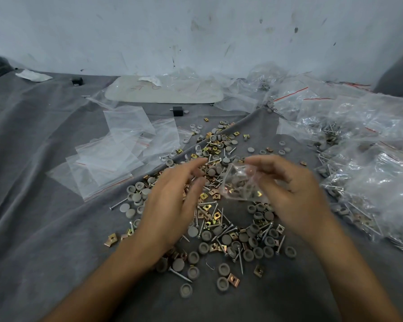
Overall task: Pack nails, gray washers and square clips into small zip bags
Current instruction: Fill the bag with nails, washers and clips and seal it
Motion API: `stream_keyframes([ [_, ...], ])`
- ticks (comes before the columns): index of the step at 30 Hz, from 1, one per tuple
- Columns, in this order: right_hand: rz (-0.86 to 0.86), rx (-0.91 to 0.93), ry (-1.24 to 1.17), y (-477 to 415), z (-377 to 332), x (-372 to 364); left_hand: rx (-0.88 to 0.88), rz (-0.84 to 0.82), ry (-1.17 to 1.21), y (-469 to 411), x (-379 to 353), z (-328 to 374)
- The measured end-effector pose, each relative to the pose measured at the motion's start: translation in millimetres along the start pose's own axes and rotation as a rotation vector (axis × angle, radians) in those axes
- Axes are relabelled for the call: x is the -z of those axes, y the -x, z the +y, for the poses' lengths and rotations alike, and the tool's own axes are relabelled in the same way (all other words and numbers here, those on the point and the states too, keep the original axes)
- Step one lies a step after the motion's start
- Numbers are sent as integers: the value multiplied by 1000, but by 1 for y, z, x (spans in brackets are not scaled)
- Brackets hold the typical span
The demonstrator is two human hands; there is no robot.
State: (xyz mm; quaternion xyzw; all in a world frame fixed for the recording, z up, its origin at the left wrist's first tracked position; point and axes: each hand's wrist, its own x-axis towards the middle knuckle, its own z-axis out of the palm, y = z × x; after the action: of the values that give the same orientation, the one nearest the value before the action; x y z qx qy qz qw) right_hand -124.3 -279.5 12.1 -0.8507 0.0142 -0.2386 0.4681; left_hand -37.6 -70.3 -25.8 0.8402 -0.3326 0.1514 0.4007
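Gray cloth (44,228), creased in long folds, covers the worktop. Nearest, around both forearms, lies a loose scatter of gray washers (223,283), nails (179,274) and brass-coloured square clips (233,278), thickest between and beneath the two hands. The left hand (172,201) hovers over this scatter with fingers stretched forward and released, holding nothing, its fingertips just beside a small zip bag (240,184). The right hand (298,198) is grasping that bag by its upper part between thumb and fingers (the motion blur hides the exact pinch); washers and clips show through the plastic.

Left of the left hand only plain folded cloth runs outward. Beyond it, further off, flat unfilled bags (116,154) overlap in a loose stack. Right of the right hand, filled bags (370,173) pile up close and run back to the far edge, crowding that side. Past the fingertips the scatter thins out, then come a small black block (177,111) and a pale flat board (163,91) under clear plastic. Behind it the cloth meets a scuffed white wall (196,31).
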Motion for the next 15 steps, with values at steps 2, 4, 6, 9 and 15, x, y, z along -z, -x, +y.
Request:
stream_keyframes([
  [2,97,-32,-148,-4,0,8,30,64,-10,-5,6,-7],
  [4,200,-90,-409,-7,0,18,76,89,-26,-8,9,-12],
  [6,244,-176,-769,-10,0,29,107,41,-56,-9,9,-16],
  [9,317,-363,-1080,-13,4,38,45,-103,-145,-8,4,-16],
  [15,424,-408,-848,-11,3,33,-21,-253,-434,-1,-5,-11],
])
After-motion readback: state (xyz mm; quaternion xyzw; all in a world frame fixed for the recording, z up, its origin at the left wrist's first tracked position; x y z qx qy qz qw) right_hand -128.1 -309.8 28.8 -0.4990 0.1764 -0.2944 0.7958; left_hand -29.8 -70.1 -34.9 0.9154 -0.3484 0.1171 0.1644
